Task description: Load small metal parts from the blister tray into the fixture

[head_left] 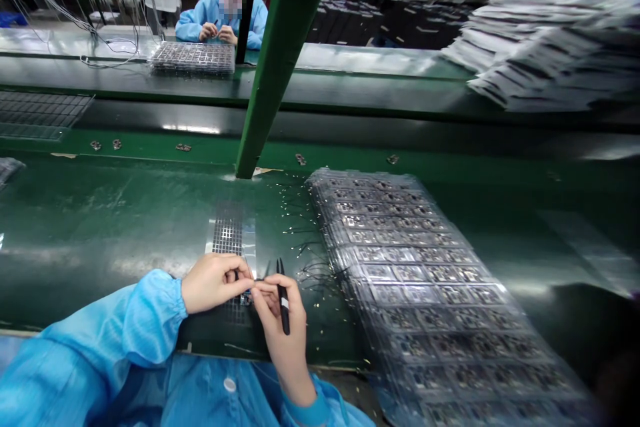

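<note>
Right hand [283, 327] grips black tweezers [283, 297] upright; left hand [214, 283] curled close against it, any hold unclear, above perforated metal strip [228, 233] near bench [100, 213] edge, beside stacked component trays [415, 280].

1. Left hand [214, 283] reaches in from the left, back upward, fingers curled inward, fingertips just beside the right hand's.
2. Right hand [283, 327] rises from a low wrist, fingers closed in a pinch.

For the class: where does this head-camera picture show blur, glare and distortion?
Head view: the stacked white paper sheets at upper right blur heavily; the glossy green bench carries pale glare; the green metal post leans from wide-lens distortion; the black tweezers in the right hand stay sharp.
</note>
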A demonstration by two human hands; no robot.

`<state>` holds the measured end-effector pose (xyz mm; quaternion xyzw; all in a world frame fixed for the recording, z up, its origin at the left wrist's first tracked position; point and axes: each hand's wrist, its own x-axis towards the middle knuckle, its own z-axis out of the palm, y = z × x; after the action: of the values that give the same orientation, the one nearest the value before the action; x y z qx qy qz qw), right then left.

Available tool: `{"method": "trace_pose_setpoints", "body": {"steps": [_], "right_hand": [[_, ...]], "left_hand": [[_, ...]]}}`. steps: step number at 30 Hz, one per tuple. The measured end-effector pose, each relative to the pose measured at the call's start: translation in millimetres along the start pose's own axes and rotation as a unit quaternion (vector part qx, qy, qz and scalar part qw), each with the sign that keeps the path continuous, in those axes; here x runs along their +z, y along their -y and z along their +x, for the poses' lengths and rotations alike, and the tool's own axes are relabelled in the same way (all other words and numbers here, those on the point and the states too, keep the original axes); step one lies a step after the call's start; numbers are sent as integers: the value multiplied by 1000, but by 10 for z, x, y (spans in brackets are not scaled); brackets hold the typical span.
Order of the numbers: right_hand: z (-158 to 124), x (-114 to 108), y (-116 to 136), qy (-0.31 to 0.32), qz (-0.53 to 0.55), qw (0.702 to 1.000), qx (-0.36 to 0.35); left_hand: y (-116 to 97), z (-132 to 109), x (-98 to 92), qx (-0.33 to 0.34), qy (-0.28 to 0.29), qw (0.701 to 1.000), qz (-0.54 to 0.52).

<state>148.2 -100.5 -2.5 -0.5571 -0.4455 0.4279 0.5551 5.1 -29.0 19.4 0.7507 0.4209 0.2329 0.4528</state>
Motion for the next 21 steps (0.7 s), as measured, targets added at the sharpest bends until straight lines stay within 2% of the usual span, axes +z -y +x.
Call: {"method": "trace_pose_setpoints", "body": {"steps": [4, 8, 11, 14, 17, 21], "right_hand": [[-7, 16, -6, 6, -16, 1000, 1], [-9, -21, -78, -29, 35, 998, 47], [-55, -140, -128, -49, 90, 990, 100], [-143, -285, -115, -13, 70, 987, 145], [-213, -357, -52, 20, 25, 986, 163], [-226, -334, 8, 2, 12, 990, 144]], "left_hand": [[-12, 2, 1, -3, 10, 1000, 1], [-21, 54, -111, -79, -7, 995, -58], [1, 87, -234, -124, 0, 987, -100], [14, 70, -258, -117, 68, 986, -102], [-4, 22, -167, -92, 161, 980, -72], [-35, -7, -68, -75, 191, 979, -19]]}}
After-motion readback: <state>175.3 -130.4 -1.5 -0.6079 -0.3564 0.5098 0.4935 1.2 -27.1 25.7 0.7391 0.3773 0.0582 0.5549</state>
